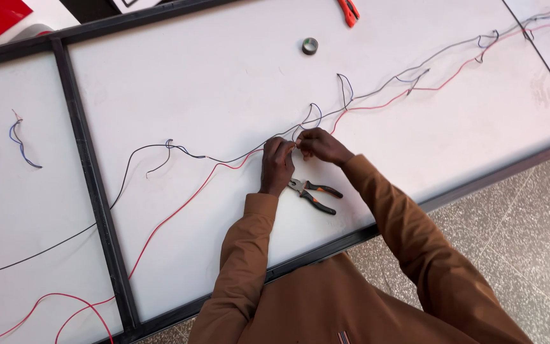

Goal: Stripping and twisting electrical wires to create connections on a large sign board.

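- Both hands meet at mid-table: the left hand (277, 167) and right hand (320, 145) pinch the red wire (189, 199) and black wire (136, 150) where the two runs cross, fingertips closed tight on the strands — apparently twisting a joint, though the contact point is too small to tell.
- Orange-handled pliers (312, 193) lie just near of the hands, within easy reach.
- A tape roll (310, 46) sits well apart, far across the white table (224, 76).

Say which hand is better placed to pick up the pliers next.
Probably the right hand: the orange-and-black-handled metal pliers point their handles toward its side. The left hand lies nearer the jaws.
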